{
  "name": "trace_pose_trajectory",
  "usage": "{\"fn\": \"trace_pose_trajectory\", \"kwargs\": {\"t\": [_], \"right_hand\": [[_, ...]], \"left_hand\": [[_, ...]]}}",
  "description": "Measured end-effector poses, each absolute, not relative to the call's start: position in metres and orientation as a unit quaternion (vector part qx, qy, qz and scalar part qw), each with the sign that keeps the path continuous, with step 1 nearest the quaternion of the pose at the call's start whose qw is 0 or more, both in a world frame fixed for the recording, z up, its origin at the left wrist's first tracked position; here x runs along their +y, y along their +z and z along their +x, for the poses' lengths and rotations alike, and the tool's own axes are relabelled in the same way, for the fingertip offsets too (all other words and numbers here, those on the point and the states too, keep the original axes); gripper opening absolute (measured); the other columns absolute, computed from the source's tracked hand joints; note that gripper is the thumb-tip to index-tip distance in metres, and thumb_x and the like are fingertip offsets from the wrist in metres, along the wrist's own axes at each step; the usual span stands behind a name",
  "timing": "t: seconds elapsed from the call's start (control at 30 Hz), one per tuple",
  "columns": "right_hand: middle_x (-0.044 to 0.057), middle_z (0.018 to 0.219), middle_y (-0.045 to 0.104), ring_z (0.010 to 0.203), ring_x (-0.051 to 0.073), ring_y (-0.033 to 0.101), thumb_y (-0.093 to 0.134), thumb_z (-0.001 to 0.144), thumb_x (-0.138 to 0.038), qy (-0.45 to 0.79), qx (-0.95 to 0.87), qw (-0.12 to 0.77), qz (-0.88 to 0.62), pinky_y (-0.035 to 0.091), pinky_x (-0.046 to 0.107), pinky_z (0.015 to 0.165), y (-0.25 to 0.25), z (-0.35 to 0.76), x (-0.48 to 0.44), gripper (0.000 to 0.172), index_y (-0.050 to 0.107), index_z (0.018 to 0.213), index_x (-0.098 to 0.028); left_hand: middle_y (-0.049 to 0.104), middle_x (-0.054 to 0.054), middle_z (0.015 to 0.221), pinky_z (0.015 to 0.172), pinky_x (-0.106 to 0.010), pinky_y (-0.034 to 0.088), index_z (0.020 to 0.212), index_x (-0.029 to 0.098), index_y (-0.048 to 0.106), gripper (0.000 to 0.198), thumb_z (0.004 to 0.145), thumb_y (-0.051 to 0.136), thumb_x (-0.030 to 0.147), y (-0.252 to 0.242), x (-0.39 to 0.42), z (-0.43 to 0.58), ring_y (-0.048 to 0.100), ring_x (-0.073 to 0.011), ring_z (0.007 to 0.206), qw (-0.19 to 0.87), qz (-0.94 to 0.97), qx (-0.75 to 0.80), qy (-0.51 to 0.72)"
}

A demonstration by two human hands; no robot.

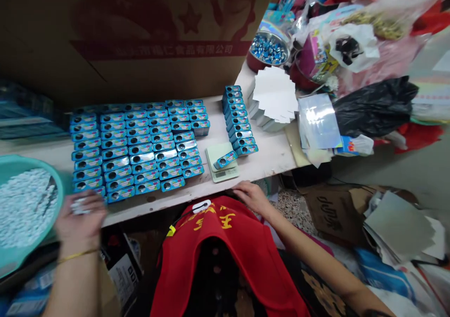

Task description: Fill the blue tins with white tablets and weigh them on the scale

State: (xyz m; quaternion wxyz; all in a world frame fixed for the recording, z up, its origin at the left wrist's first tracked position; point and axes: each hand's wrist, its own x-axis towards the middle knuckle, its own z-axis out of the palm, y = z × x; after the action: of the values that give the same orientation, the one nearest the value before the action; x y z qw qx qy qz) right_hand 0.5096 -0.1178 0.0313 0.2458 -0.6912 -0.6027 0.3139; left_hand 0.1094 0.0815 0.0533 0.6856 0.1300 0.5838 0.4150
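Note:
My left hand (80, 218) is cupped palm up, blurred by motion, around a small heap of white tablets (80, 206). It is between a turquoise basin (60, 186) of the same tablets and the near left corner of the rows of small blue boxes (121, 194). At the table's front edge lies my right hand (251, 196), holding nothing, its fingers loosely stretched. Just beyond it is a pale green scale (225, 174), with a single blue box (225, 159) lying tilted on top. One more column of blue boxes (242, 134) stands right of the scale.
A large cardboard carton (147, 73) walls off the back of the table (274, 153). Stacked white cards (274, 94), a bowl of shiny blue pieces (267, 50), clear sheets (319, 122) and a black plastic bag (376, 106) crowd the right side. Flattened cardboard (337, 221) lies below.

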Motion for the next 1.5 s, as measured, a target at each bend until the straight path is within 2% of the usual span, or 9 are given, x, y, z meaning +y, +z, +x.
{"fn": "trace_pose_trajectory", "kwargs": {"t": [0.1, 0.17, 0.23, 0.33, 0.47, 0.97, 1.13, 1.33, 1.5], "right_hand": [[0.003, 0.085, 0.061, 0.08, 0.011, 0.056, 0.044, 0.085, -0.026, 0.327, -0.681, 0.3, -0.583, 0.045, 0.023, 0.073, 0.06, 0.474, -0.072, 0.02, 0.06, 0.095, -0.018], [0.004, 0.092, 0.06, 0.087, 0.012, 0.053, 0.045, 0.085, -0.027, 0.295, -0.769, 0.274, -0.496, 0.044, 0.024, 0.077, 0.071, 0.454, -0.049, 0.02, 0.058, 0.099, -0.019], [0.007, 0.099, 0.057, 0.092, 0.017, 0.05, 0.047, 0.084, -0.021, 0.226, -0.824, 0.202, -0.479, 0.043, 0.029, 0.078, 0.072, 0.444, -0.039, 0.019, 0.056, 0.1, -0.017], [0.011, 0.104, 0.054, 0.094, 0.021, 0.047, 0.049, 0.08, -0.014, 0.16, -0.848, 0.108, -0.494, 0.044, 0.032, 0.076, 0.062, 0.452, -0.042, 0.021, 0.055, 0.1, -0.012], [0.009, 0.101, 0.054, 0.088, 0.018, 0.048, 0.048, 0.081, -0.013, 0.171, -0.858, 0.084, -0.477, 0.044, 0.029, 0.07, 0.049, 0.482, -0.058, 0.019, 0.055, 0.098, -0.014], [0.007, 0.099, 0.058, 0.091, 0.017, 0.052, 0.038, 0.086, -0.019, 0.235, -0.796, 0.274, -0.485, 0.045, 0.03, 0.078, 0.029, 0.526, -0.064, 0.024, 0.059, 0.099, -0.021], [0.005, 0.088, 0.059, 0.085, 0.014, 0.055, 0.04, 0.086, -0.021, 0.246, -0.717, 0.36, -0.544, 0.046, 0.028, 0.076, 0.03, 0.528, -0.05, 0.022, 0.06, 0.095, -0.021], [0.006, 0.091, 0.06, 0.086, 0.016, 0.056, 0.046, 0.083, -0.019, 0.226, -0.706, 0.299, -0.601, 0.046, 0.028, 0.076, 0.022, 0.546, -0.028, 0.021, 0.061, 0.097, -0.02], [0.005, 0.092, 0.061, 0.087, 0.014, 0.056, 0.042, 0.085, -0.019, 0.227, -0.654, 0.377, -0.616, 0.045, 0.028, 0.079, 0.023, 0.572, -0.038, 0.022, 0.061, 0.095, -0.02]], "left_hand": [[0.059, 0.0, 0.062, 0.048, -0.016, 0.047, 0.072, 0.019, 0.053, 0.024, 0.085, 0.033, 0.02, 0.047, 0.035, 0.212, 0.055, -0.007, 0.056, 0.768, -0.027, 0.502, 0.397], [0.063, -0.004, 0.074, 0.058, -0.023, 0.051, 0.072, 0.017, 0.055, 0.023, 0.084, 0.036, 0.019, 0.038, 0.011, 0.266, 0.06, -0.0116, 0.068, 0.804, -0.056, 0.481, 0.346], [0.064, -0.006, 0.081, 0.06, -0.024, 0.051, 0.079, 0.015, 0.058, 0.02, 0.084, 0.04, 0.02, 0.03, -0.003, 0.302, 0.061, -0.0123, 0.07, 0.841, -0.055, 0.445, 0.302], [0.064, -0.006, 0.079, 0.062, -0.023, 0.05, 0.086, 0.013, 0.059, 0.019, 0.083, 0.041, 0.019, 0.022, -0.015, 0.33, 0.062, -0.012, 0.07, 0.856, -0.068, 0.425, 0.288], [0.062, -0.004, 0.065, 0.057, -0.02, 0.049, 0.077, 0.011, 0.058, 0.019, 0.084, 0.04, 0.015, 0.019, -0.028, 0.35, 0.06, -0.0097, 0.057, 0.863, -0.121, 0.401, 0.282], [0.057, -0.002, 0.055, 0.049, -0.019, 0.047, 0.068, 0.011, 0.055, 0.022, 0.083, 0.04, 0.016, 0.025, -0.021, 0.4, 0.054, -0.008, 0.046, 0.877, -0.084, 0.39, 0.269], [0.061, -0.005, 0.062, 0.06, -0.022, 0.05, 0.071, 0.012, 0.055, 0.015, 0.08, 0.043, 0.012, 0.021, -0.017, 0.4, 0.06, -0.0112, 0.058, 0.855, -0.08, 0.412, 0.304], [0.064, -0.01, 0.072, 0.069, -0.033, 0.054, 0.077, 0.013, 0.057, 0.013, 0.08, 0.044, 0.015, 0.017, -0.016, 0.384, 0.063, -0.0189, 0.075, 0.818, -0.095, 0.462, 0.33], [0.064, -0.01, 0.076, 0.068, -0.03, 0.054, 0.076, 0.012, 0.057, 0.013, 0.08, 0.046, 0.013, 0.022, -0.023, 0.352, 0.063, -0.0181, 0.078, 0.786, -0.119, 0.49, 0.358]]}}
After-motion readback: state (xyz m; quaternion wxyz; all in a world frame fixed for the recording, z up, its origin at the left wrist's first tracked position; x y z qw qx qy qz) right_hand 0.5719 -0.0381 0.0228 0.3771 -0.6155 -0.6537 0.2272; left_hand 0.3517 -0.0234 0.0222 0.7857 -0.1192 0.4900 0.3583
